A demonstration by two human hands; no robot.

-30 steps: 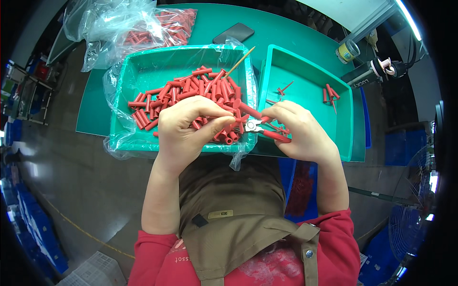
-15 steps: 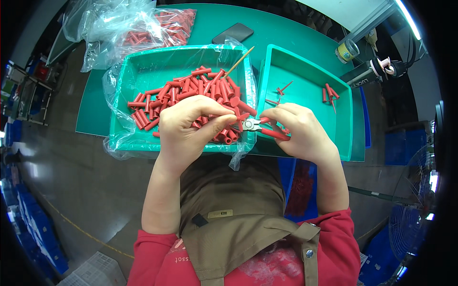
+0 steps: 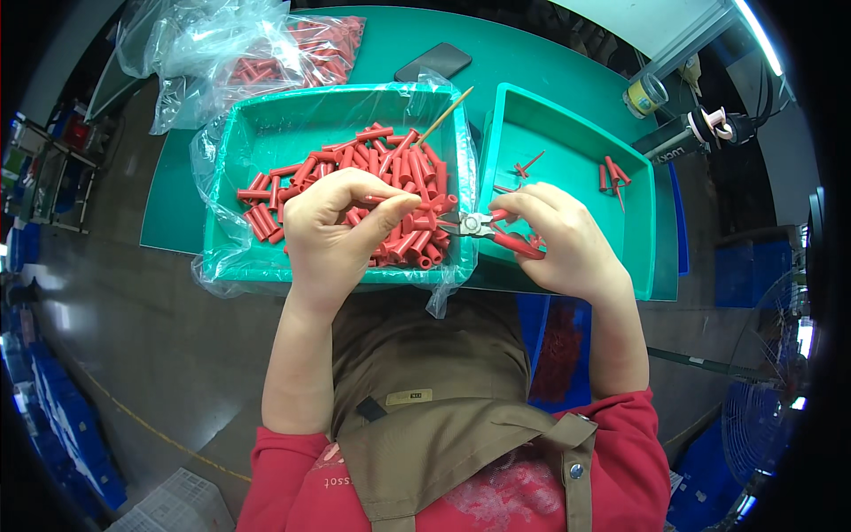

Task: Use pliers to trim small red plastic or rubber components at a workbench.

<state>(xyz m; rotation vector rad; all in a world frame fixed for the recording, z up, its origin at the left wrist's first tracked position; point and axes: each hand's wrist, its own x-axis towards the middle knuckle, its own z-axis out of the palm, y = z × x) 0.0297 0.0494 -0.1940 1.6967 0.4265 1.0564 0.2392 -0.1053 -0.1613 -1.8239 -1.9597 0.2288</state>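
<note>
My left hand (image 3: pixel 326 239) pinches a red plastic part (image 3: pixel 427 208) between thumb and fingertips, above the near right of the left bin. In my right hand (image 3: pixel 567 238) is a pair of side cutters (image 3: pixel 476 224) with red handles, their jaws pointing left at the part. Whether the jaws touch it I cannot tell. Beneath both hands lies a heap of short red tubes (image 3: pixel 306 173) in a green bin (image 3: pixel 324 94) lined with clear plastic. A thin wooden stick (image 3: pixel 446 113) pokes up from the heap.
A second green bin (image 3: pixel 567 116) at right holds a few red pieces (image 3: pixel 612 172) and thin red offcuts (image 3: pixel 529 165). Behind are a bag of red tubes (image 3: pixel 324 49), a dark phone-like slab (image 3: pixel 433 62) and a small round tin (image 3: pixel 645 94).
My left hand has shifted slightly left, and the red part it holds now lies more level. The side cutters have moved a little right and away from my body.
</note>
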